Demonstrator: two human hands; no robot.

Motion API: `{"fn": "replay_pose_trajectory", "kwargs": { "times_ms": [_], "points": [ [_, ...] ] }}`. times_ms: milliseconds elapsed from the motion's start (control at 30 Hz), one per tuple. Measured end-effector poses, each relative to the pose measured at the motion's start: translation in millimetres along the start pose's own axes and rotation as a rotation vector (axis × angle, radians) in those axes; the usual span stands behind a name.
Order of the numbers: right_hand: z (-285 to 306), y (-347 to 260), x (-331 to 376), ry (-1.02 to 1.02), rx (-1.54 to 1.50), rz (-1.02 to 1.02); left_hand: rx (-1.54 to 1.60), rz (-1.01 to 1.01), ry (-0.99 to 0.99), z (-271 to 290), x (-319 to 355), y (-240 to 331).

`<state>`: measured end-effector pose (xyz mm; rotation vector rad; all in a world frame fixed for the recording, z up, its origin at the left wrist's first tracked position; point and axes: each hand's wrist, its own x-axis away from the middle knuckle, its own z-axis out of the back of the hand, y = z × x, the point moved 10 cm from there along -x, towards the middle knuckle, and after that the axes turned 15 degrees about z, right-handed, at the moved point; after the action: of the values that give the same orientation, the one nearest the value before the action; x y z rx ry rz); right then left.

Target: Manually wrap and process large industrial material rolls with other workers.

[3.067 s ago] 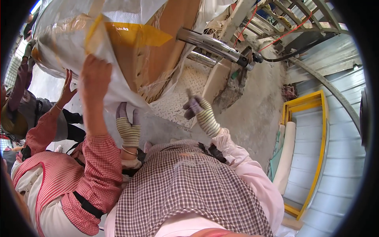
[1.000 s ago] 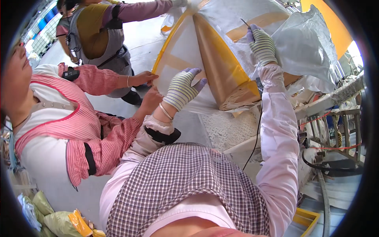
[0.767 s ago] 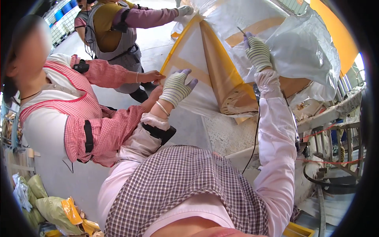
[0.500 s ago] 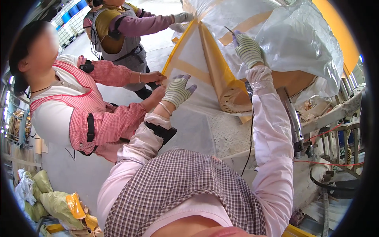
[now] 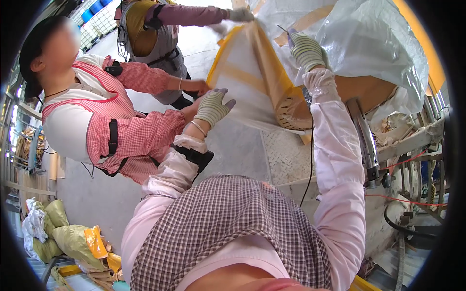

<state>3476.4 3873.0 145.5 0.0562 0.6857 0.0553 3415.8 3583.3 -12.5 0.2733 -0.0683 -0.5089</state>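
Observation:
My left hand [image 5: 212, 107], in a striped knit glove, has its fingers stretched out and nothing visible in it. It is beside the yellow-edged whitish sheet [image 5: 238, 80], close to a co-worker's bare hand at that edge. Higher up on the right, my right hand [image 5: 307, 52] wears a matching glove. Its fingers are closed on a slim tool with a thin dark tip [image 5: 282, 28]; the handle is mostly hidden. Beyond that hand lies clear plastic film [image 5: 371, 36] over a large brown roll [image 5: 364, 92]. A brown-and-yellow folded flap [image 5: 286, 99] slopes down between my hands.
A co-worker in a red checked apron [image 5: 126, 104] stands close on my left, another in a grey apron [image 5: 145, 36] farther off. A metal bar [image 5: 363, 138] and frame are at right, with a dark cable [image 5: 310, 160] hanging near my forearm. Green sacks [image 5: 73, 242] lie lower left.
The far co-worker's gloved hands have moved right along the sheet's top and are blurred. The sheet and flap have shifted slightly. My hands keep nearly the same pose.

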Motion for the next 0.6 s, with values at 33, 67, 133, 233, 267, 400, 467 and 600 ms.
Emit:
{"fn": "replay_pose_trajectory", "kwargs": {
  "times_ms": [33, 67, 133, 233, 267, 400, 467, 600],
  "points": [
    [-1.9, 0.9, -0.3, -0.021, 0.018, 0.007, 0.015, -0.010, 0.002, -0.6, 0.7, -0.5],
    [-1.9, 1.2, -1.3, -0.022, 0.030, 0.026, 0.016, -0.019, 0.002, -1.5, 0.8, -1.0],
    [-1.6, 4.5, -4.5, -0.019, 0.040, 0.040, 0.032, -0.025, 0.028, 0.3, 0.1, -3.0],
    [-2.2, 11.2, -8.2, -0.037, 0.027, 0.013, 0.034, 0.000, -0.009, -4.1, -4.2, -8.5],
    [2.5, 9.7, -8.4, 0.000, 0.032, 0.023, 0.036, 0.009, -0.025, -6.1, -5.8, -9.8],
    [12.7, -3.2, 4.4, 0.043, 0.109, 0.060, -0.012, 0.048, -0.059, -18.2, -13.1, -10.9],
    [15.9, -10.7, 16.6, 0.054, 0.161, 0.083, -0.010, 0.061, -0.096, -29.7, -16.7, -7.3],
    [24.0, -16.9, 31.5, 0.121, 0.202, 0.149, -0.036, 0.034, -0.156, -54.0, -22.8, 9.4]
  ]
}}
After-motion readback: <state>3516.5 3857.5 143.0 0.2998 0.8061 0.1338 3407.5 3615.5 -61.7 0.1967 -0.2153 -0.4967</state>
